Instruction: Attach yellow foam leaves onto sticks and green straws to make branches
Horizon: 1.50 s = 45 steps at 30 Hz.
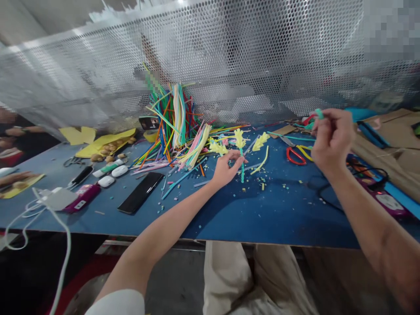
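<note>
My left hand (227, 169) is closed in a pinch on a pipe-cleaner flower (239, 138), which has a yellow, leafy head and a teal stem standing upright over the table. Raised at the right, my right hand (334, 138) has its fingers closed on a teal pipe-cleaner piece (319, 113); only its short tip shows above them. Two more yellow heads lie close to my left hand, one (218, 148) on its left and another (261, 141) on its right. Small teal and yellow clippings are scattered around. Scissors (297, 155) with red and yellow handles lie between my hands.
Bundles of coloured pipe cleaners (179, 116) stand against the perforated metal screen (262, 57). A black phone (141, 192), a purple power strip (83, 197) and white cables are at the left. Cardboard (389, 135) and another purple strip (389, 202) lie right. A co-worker's hand (16, 178) shows far left.
</note>
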### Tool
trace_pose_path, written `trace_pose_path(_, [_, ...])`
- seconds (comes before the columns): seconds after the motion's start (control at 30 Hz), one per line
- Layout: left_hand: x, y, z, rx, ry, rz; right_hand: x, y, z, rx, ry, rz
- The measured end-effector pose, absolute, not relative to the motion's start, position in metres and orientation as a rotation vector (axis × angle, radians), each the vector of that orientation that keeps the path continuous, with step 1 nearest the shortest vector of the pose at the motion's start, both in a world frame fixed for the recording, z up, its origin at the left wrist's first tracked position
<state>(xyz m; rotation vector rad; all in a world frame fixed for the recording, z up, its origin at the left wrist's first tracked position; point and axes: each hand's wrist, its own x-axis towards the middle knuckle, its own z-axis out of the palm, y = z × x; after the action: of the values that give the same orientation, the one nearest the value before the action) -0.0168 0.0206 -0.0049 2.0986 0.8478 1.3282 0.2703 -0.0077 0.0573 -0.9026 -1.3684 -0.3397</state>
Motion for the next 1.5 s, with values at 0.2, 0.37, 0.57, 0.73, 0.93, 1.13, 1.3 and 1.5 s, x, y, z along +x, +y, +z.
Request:
trace_pose_path(0.2, [-0.018, 0.017, 0.000, 2.117, 0.903, 1.265, 0.250, -0.040, 0.102, -0.694, -1.265, 0.165])
trace_pose_path(0.37, [-0.020, 0.019, -0.002, 2.089, 0.894, 1.276, 0.256, -0.042, 0.091, -0.757, -1.301, 0.394])
trace_pose_path(0.57, [-0.022, 0.020, -0.001, 2.115, 0.888, 1.297, 0.275, -0.014, 0.050, -0.917, -1.287, 0.399])
trace_pose_path(0.73, [-0.022, 0.014, 0.006, 2.191, 0.854, 1.279, 0.274, -0.017, 0.037, -1.156, -1.482, -0.131])
trace_pose_path(0.93, [-0.021, 0.009, 0.001, 2.316, 0.845, 1.229, 0.276, -0.013, 0.033, -1.107, -1.770, -0.538])
trace_pose_path(1.13, [-0.018, 0.010, -0.003, 2.410, 0.832, 1.115, 0.290, 0.000, 0.019, -1.172, -1.809, -0.505])
trace_pose_path(1.3, [-0.018, 0.008, -0.004, 2.475, 0.848, 1.023, 0.294, 0.003, 0.013, -1.219, -1.876, -0.307])
trace_pose_path(1.5, [-0.018, 0.006, -0.004, 2.581, 0.837, 0.895, 0.288, 0.004, 0.007, -1.128, -1.977, -0.102])
